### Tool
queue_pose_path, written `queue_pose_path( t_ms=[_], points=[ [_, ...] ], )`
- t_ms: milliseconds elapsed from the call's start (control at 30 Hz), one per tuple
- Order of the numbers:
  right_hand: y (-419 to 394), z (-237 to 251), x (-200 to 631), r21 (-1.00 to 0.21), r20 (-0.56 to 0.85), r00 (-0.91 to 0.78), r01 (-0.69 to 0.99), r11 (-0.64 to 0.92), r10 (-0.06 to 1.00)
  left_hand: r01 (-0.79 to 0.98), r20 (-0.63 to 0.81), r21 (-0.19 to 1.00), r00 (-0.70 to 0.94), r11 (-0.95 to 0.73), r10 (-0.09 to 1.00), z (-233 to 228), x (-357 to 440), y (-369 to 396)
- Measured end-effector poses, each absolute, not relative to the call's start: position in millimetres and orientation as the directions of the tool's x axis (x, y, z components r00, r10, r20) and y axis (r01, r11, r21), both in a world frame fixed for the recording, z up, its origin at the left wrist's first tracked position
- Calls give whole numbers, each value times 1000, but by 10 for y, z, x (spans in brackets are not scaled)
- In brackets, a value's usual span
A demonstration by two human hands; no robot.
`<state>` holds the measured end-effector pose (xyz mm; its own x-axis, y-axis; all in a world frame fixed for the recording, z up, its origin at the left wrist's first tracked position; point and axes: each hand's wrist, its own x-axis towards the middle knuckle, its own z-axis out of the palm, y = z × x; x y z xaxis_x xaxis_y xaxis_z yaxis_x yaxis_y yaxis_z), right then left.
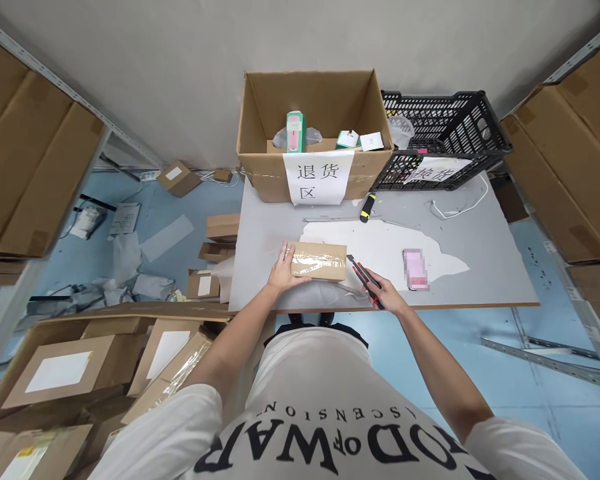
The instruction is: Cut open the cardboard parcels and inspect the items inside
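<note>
Flat taped cardboard parcel (319, 261) — slim red-black cutter (364, 277)

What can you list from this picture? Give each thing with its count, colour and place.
small parcel: one, brown, taped, table front
utility knife: one, red-black, right of parcel
table: one, grey, centre
open carton: one, brown, table back, white label
crate: one, black, beside carton
phone: one, pink, table right
floor boxes: several, brown, lower left
left hand: on parcel's left end
right hand: grips knife
</note>
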<state>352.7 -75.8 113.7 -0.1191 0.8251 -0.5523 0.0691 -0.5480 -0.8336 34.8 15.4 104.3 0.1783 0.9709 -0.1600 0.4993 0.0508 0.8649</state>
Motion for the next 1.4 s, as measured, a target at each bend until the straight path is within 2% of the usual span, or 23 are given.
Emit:
queue_pose_path(
  t_ms=[233,700,967,1067,1200,1300,1400],
  points=[
    [-813,1178,3592,-831,-557,-173,120,-544,812,564,-202,823,169,74,965,1019,348,145],
    [-1198,1110,3545,-827,-562,-195,102,-553,804,710,-163,701,257,-72,953,921,298,171],
    [-1235,1058,3561,-840,-542,-133,118,-530,829,726,-112,673,286,-139,952,886,279,179],
    [-1251,1011,3593,-855,-517,-78,98,-510,852,779,-108,604,293,-172,950,882,274,176],
    [-1238,946,3638,-871,-485,-8,100,-482,875,880,-71,410,295,-242,953,895,275,167],
    [-1199,905,3686,-873,-463,9,167,-458,886,916,2,291,289,-278,957,923,289,126],
    [-1105,925,3759,-861,-420,23,304,-407,907,903,81,239,349,-358,934,942,314,12]
  ],
)
